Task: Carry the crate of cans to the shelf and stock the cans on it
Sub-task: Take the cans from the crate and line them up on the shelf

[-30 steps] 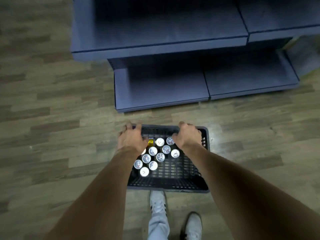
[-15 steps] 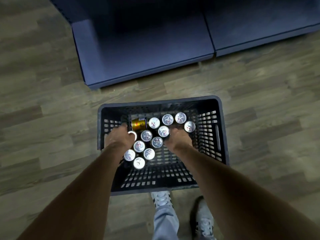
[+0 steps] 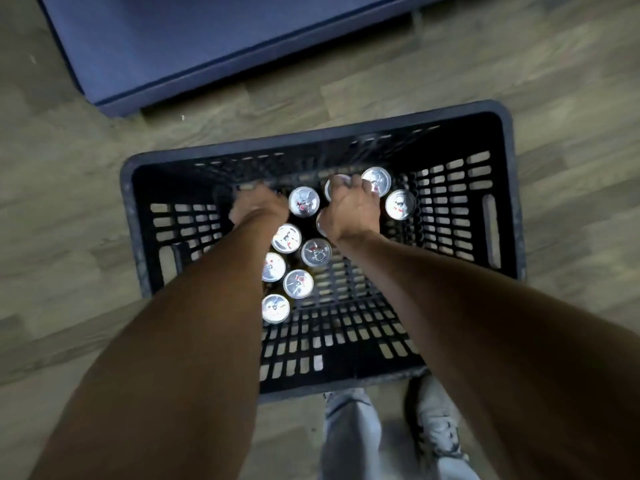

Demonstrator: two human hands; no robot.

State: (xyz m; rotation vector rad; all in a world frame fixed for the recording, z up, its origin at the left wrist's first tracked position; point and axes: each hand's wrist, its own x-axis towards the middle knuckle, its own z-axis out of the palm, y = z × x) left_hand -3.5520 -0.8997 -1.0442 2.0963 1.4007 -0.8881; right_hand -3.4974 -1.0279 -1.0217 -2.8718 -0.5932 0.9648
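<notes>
While the black crate (image 3: 504,188) sits on the wood floor (image 3: 69,209) just before the blue shelf (image 3: 194,39), upright cans (image 3: 304,201) cluster inside; right hand (image 3: 349,211) grips a can, left hand (image 3: 258,207) reaches in, grip unclear.

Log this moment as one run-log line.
crate on floor | shelf ahead | left hand, right hand among cans

We see a dark slatted crate (image 3: 491,237) on the floor before the blue shelf (image 3: 194,43), silver-topped cans (image 3: 298,284) standing upright, clustered left of its centre.
</notes>
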